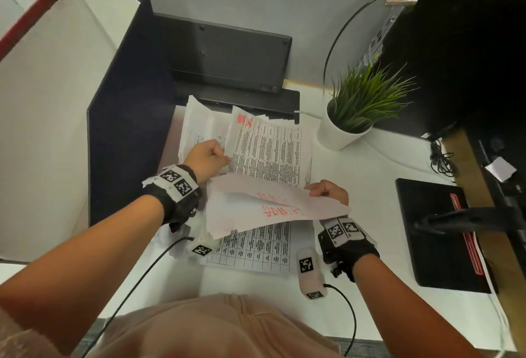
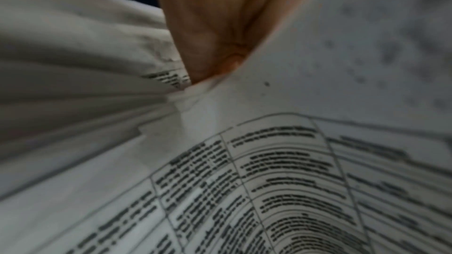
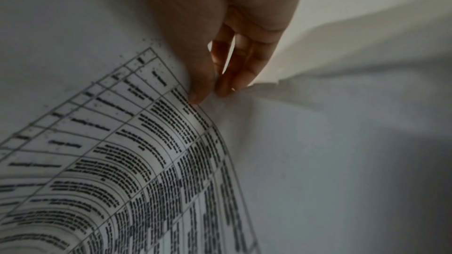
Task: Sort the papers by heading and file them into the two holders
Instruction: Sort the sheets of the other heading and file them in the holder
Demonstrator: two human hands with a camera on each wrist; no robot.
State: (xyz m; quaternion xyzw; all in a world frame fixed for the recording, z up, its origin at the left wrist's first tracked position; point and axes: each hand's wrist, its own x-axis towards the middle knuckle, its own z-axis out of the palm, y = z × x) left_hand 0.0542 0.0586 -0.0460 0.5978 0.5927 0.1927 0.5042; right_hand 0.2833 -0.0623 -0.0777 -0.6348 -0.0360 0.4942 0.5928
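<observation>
- The white table (image 1: 370,187) carries everything; the landmark here is the potted plant (image 1: 358,107) at its far side.
- A dark holder (image 1: 227,56) stands left of the plant, against the grey partition, with a dark tray edge just in front of it.
- Another black flat holder (image 1: 435,232) with red edging lies on the near side of the plant, towards the right edge of the table.
- The pile of papers (image 1: 256,246), printed with tables, lies left of and nearer than the plant, between the two hands.
- A raised sheet (image 1: 264,152) with a red heading stands tilted up from the pile, just left of the plant's pot.
- A curled bundle of sheets (image 1: 273,206) with red writing is lifted over the pile's near half.
- The left hand (image 1: 206,158) has its grip clenched on the raised sheet's left edge.
- The right hand (image 1: 330,191) pinches the bundle's right edge between thumb and fingers (image 3: 227,84).
</observation>
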